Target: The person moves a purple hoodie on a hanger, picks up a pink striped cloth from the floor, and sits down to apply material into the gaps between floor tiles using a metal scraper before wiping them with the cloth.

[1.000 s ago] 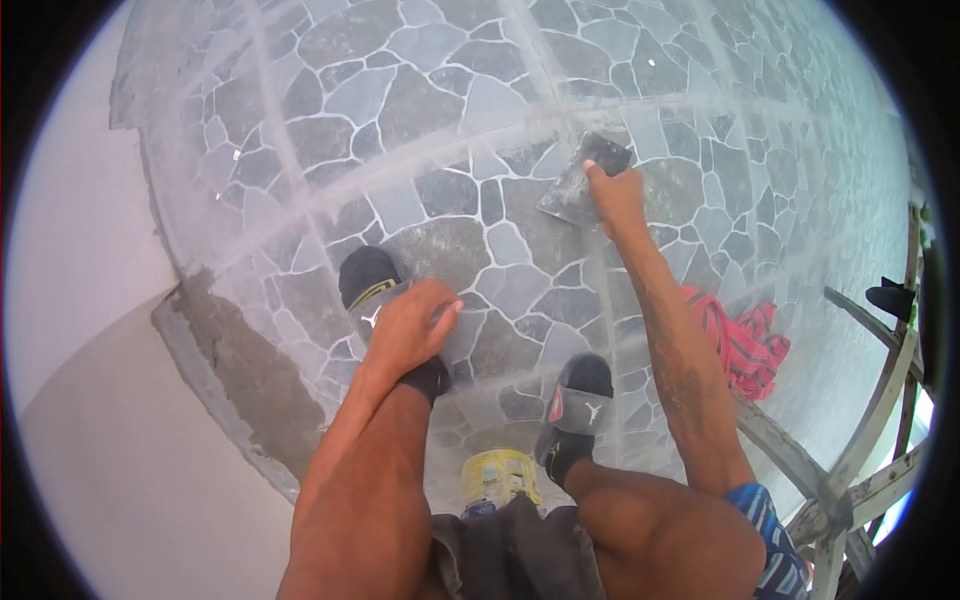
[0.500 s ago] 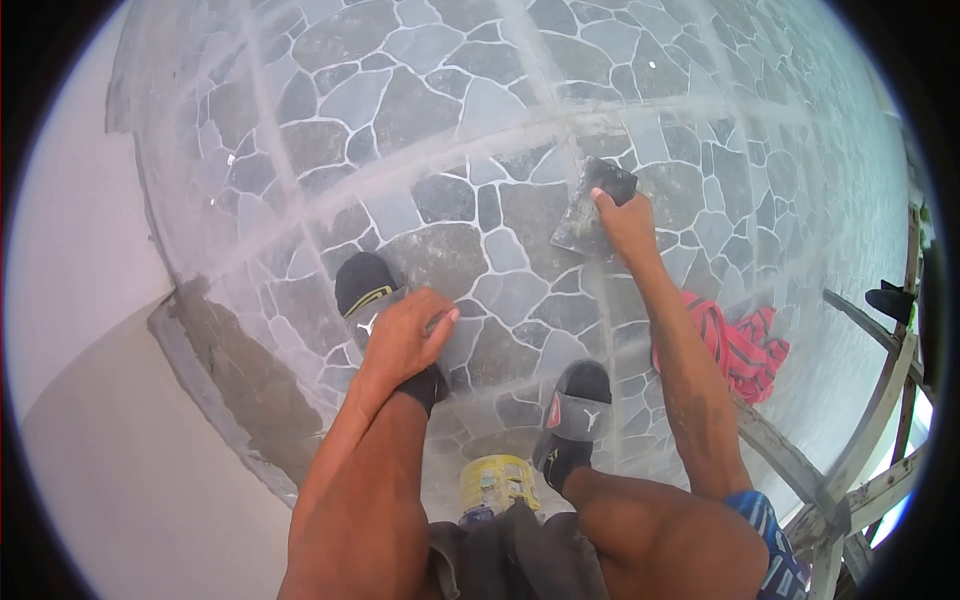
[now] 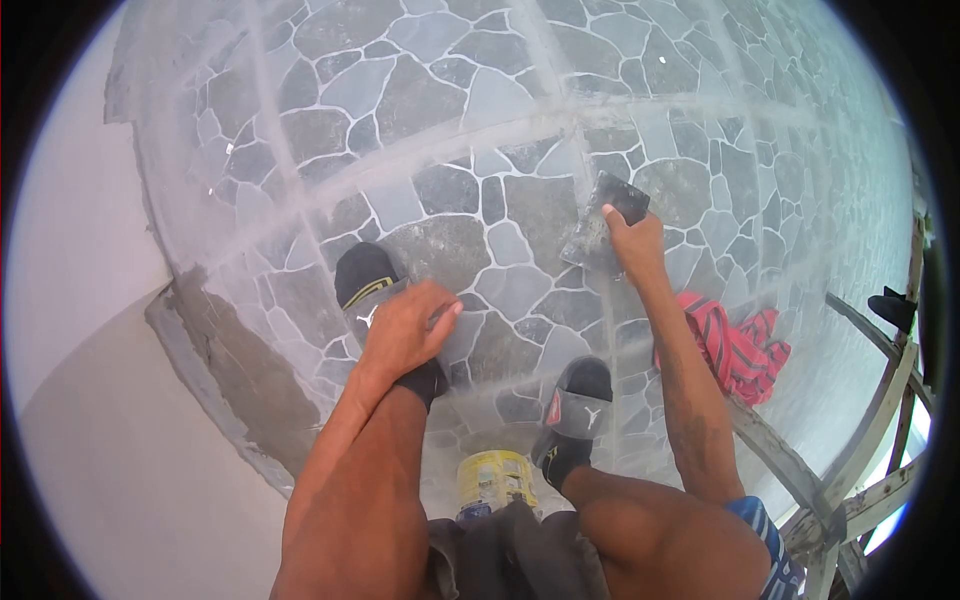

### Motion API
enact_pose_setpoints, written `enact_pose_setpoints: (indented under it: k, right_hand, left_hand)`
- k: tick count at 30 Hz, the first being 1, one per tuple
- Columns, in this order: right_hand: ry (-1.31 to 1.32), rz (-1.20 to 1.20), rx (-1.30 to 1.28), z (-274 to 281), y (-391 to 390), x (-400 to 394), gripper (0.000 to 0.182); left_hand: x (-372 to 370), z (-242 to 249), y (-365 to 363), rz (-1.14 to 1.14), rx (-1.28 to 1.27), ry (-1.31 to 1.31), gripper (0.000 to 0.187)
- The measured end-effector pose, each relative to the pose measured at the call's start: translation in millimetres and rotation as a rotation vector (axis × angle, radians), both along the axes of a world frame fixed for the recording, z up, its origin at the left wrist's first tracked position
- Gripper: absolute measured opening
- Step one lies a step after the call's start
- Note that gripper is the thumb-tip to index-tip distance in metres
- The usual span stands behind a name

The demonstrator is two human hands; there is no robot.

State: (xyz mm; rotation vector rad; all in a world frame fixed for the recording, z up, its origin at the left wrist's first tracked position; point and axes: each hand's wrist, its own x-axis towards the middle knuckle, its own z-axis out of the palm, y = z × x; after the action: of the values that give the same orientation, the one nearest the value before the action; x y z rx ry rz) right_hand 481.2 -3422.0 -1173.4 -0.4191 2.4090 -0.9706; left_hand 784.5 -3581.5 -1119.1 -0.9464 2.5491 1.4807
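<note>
My right hand grips a flat, dark scraper with a wide, smeared blade. The blade lies on or just over the grey stone-pattern floor, beside a pale band; exact contact cannot be told. Over my left foot, my left hand hangs with its fingers loosely curled and the thumb along the side. Nothing shows in it, though the fingertips are partly hidden. Below the hand is a black and grey slide sandal.
A pink striped cloth lies right of my right forearm. Between my legs stands a yellow bucket. Wooden bars cross at the right. A pale wall and a rough brown strip border the left side.
My right hand and the scraper have shifted slightly right and toward me. My left hand stays almost in place.
</note>
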Motion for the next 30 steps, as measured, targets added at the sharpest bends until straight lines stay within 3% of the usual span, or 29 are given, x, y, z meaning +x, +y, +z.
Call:
enact_pose_setpoints:
  k: [9, 16, 22, 27, 30]
  right_hand:
    - [-0.081, 0.075, 0.095, -1.2, -104.9, -59.4, 0.037]
    - [-0.018, -0.068, -0.067, -5.8, -54.9, -19.4, 0.04]
    - [0.03, -0.036, 0.009, -18.9, -121.1, -61.2, 0.04]
    - [0.014, -0.064, -0.034, -18.4, -56.6, -22.8, 0.043]
    - [-0.011, -0.036, -0.037, -21.3, -58.4, -27.5, 0.044]
  left_hand:
    - [-3.6, 5.3, -1.3, -0.004, 0.019, -0.035, 0.011]
    - [-2.3, 3.0, -0.2, -0.005, 0.022, 0.007, 0.011]
    - [-1.1, 0.7, -0.9, -0.003, -0.012, 0.026, 0.01]
    - [2.4, -0.3, -1.3, 0.003, 0.009, 0.031, 0.01]
    - [1.4, -0.3, -2.6, -0.022, -0.001, 0.044, 0.01]
